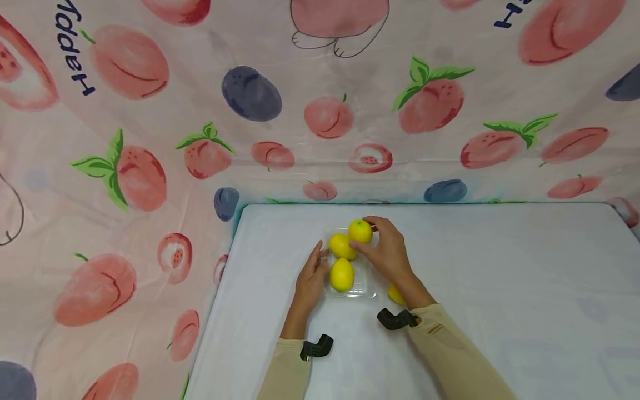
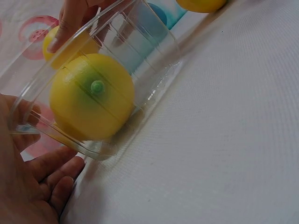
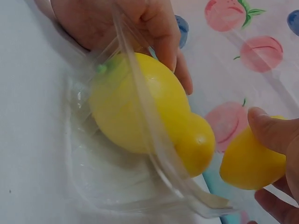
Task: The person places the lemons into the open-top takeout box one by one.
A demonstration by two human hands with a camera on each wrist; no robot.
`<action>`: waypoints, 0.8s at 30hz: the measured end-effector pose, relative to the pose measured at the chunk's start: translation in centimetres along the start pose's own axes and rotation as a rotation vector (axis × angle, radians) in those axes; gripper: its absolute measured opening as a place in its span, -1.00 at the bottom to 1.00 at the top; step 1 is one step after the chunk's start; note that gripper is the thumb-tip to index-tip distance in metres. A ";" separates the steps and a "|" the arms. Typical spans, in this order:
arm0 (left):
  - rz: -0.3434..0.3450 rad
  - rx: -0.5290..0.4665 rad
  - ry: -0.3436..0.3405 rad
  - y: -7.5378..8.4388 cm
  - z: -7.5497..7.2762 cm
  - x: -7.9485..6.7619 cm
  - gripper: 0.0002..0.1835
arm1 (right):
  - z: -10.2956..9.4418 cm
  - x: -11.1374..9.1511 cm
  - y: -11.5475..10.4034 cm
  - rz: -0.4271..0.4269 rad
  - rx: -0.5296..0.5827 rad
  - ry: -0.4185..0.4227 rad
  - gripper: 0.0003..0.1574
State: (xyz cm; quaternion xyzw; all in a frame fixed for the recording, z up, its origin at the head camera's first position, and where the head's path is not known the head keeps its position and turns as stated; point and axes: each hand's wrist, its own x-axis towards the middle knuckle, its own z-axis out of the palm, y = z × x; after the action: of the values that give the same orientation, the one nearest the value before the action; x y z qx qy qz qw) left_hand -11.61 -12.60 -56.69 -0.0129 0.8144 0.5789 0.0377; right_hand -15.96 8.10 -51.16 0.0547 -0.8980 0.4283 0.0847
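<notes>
We're pinching a lemon between thumb and fingers of the right hand, holding it at the far end of the clear tray. Left hand is gripping nothing, fingers loosely extended along the tray's left side. Two other lemons are sitting inside. A fourth lemon is lying on the table, partly hidden behind our right wrist.
</notes>
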 end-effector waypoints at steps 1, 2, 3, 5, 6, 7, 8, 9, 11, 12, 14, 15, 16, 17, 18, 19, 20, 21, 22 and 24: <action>0.003 0.000 0.000 0.0 0.0 0.0 -0.41 | 0.1 0.0 0.0 0.000 -0.010 0.003 -0.17; 0.006 0.001 0.000 0.1 0.0 0.0 -0.41 | 0.1 0.0 0.0 0.000 -0.022 0.007 -0.17; 0.009 0.001 0.000 0.1 0.1 0.0 -0.41 | 0.1 0.0 0.0 0.001 -0.030 0.008 -0.17; 0.013 0.001 0.001 0.2 0.1 0.0 -0.41 | 0.2 0.0 0.0 0.005 -0.042 0.010 -0.17; 0.011 0.001 0.002 0.2 0.1 0.0 -0.41 | 0.2 0.0 0.0 0.009 -0.046 0.008 -0.17; 0.008 0.002 0.002 0.2 0.1 0.0 -0.42 | 0.2 0.0 0.1 0.013 -0.050 0.007 -0.17; 0.009 0.003 0.002 0.2 0.2 0.0 -0.42 | 0.1 -0.1 0.1 0.014 -0.054 0.006 -0.17; 0.010 0.000 0.002 0.2 0.2 0.0 -0.41 | 0.1 -0.1 0.1 0.018 -0.053 0.004 -0.18; 0.011 -0.004 0.003 0.2 0.2 0.0 -0.41 | 0.1 -0.2 0.2 0.022 -0.051 0.004 -0.18; 0.008 -0.005 0.003 0.2 0.2 0.0 -0.41 | 0.0 -0.2 0.2 0.022 -0.051 0.002 -0.18; 0.013 -0.008 0.006 0.2 0.2 -0.1 -0.41 | 0.0 -0.3 0.3 0.018 -0.048 0.002 -0.18; 0.013 -0.012 0.007 0.3 0.2 -0.1 -0.41 | 0.0 -0.3 0.3 0.018 -0.047 0.001 -0.18; 0.013 -0.013 0.009 0.3 0.2 -0.1 -0.41 | 0.0 -0.3 0.4 0.016 -0.049 -0.001 -0.18; 0.011 -0.015 0.010 0.3 0.2 -0.1 -0.41 | 0.0 -0.2 0.5 0.014 -0.051 -0.005 -0.18; 0.010 -0.019 0.012 0.3 0.2 -0.1 -0.40 | 0.0 -0.2 0.5 0.014 -0.053 -0.008 -0.18; 0.009 -0.023 0.013 0.4 0.2 -0.1 -0.40 | -0.1 -0.2 0.5 0.017 -0.055 -0.011 -0.18; 0.005 -0.026 0.013 0.4 0.2 -0.1 -0.40 | -0.1 -0.2 0.6 0.022 -0.058 -0.016 -0.18; 0.000 -0.028 0.014 0.4 0.2 -0.1 -0.40 | -0.1 -0.2 0.6 0.028 -0.059 -0.021 -0.18; -0.001 -0.029 0.014 0.4 0.3 -0.1 -0.40 | -0.1 -0.1 0.6 0.035 -0.059 -0.026 -0.18; 0.002 -0.029 0.015 0.4 0.3 -0.1 -0.39 | -0.2 0.0 0.6 0.046 -0.056 -0.036 -0.19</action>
State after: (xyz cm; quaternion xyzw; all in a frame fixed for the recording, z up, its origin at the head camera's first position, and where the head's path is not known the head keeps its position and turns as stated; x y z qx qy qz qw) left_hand -11.55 -12.17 -56.45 -0.0169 0.8063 0.5904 0.0311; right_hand -15.99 8.62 -51.50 0.0393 -0.9121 0.4037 0.0603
